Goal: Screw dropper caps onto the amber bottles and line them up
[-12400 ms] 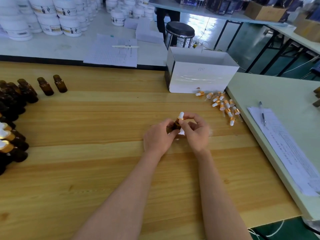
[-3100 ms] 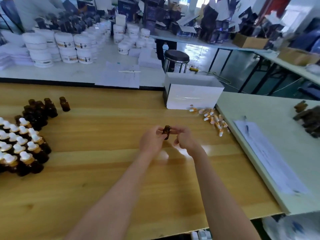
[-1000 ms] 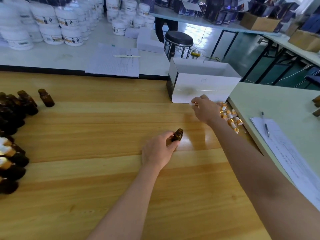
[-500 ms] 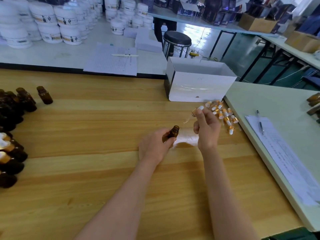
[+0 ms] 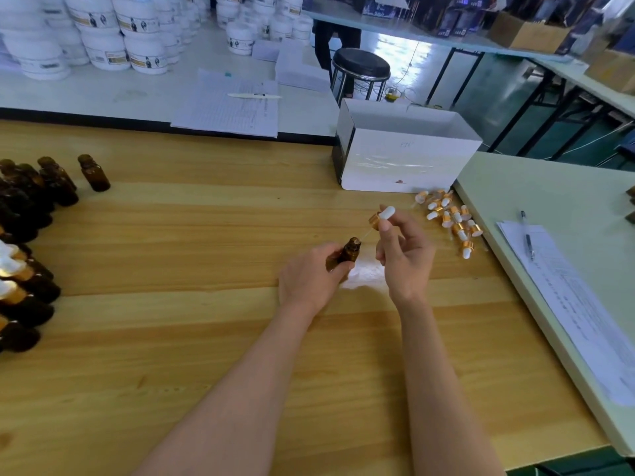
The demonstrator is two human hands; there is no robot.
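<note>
The amber bottle (image 5: 348,253) sits mid-frame, gripped in our left hand (image 5: 309,281), mouth tilted up-right. Just up-right, the fingers (image 5: 385,235) of our right hand (image 5: 405,259) pinch the dropper cap (image 5: 379,218) above the counter (image 5: 206,304). Its pipette slants down-left, tip at the mouth.

Open-topped white box (image 5: 405,166) just beyond the right hand (image 5: 405,255); black stool (image 5: 360,65) behind it. Well beyond the left hand (image 5: 309,280) — stacked white tubs (image 5: 137,53), and a sheet (image 5: 223,111) with a white pen (image 5: 254,95) on it. Right of the right hand — pale table (image 5: 549,187) bearing papers (image 5: 570,304), dark pen (image 5: 527,235) on top.
</note>
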